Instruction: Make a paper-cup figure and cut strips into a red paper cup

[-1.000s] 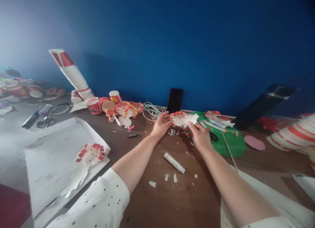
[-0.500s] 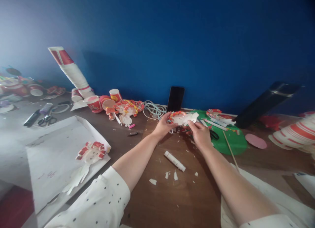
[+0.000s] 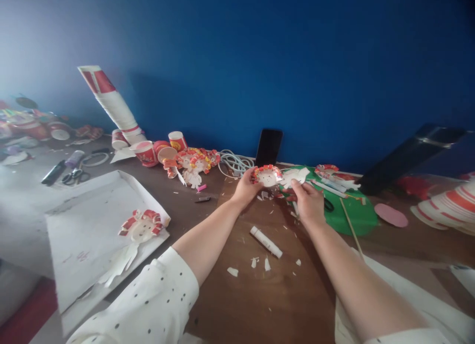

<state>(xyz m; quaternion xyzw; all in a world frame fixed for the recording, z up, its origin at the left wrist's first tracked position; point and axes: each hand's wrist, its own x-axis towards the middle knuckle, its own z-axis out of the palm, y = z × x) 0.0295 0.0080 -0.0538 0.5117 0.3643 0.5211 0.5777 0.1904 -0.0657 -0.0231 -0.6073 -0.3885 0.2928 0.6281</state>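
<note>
Between the fingers of my left hand (image 3: 248, 189) is a round paper face (image 3: 267, 176) with a red, white and yellow curled rim, its dots facing me. My right hand (image 3: 308, 201) pinches a white paper cutout (image 3: 294, 176) with a wavy outline, held just right of the face. The two pieces sit edge to edge above the table; whether they touch I cannot tell. Below my hands, a white glue stick (image 3: 266, 241) lies on the brown table among small paper scraps (image 3: 267, 265).
A dark phone (image 3: 268, 146) leans on the blue wall behind a cable coil (image 3: 235, 162). Paper cups (image 3: 144, 153) and finished-looking paper faces (image 3: 196, 163) stand left. Scissors (image 3: 75, 175) and a large white sheet (image 3: 92, 230) lie further left; green paper (image 3: 351, 215) and a black bottle (image 3: 404, 158) are right.
The white cutout in my right hand has shifted right, away from the paper face, so more of the face shows. The view has shifted slightly.
</note>
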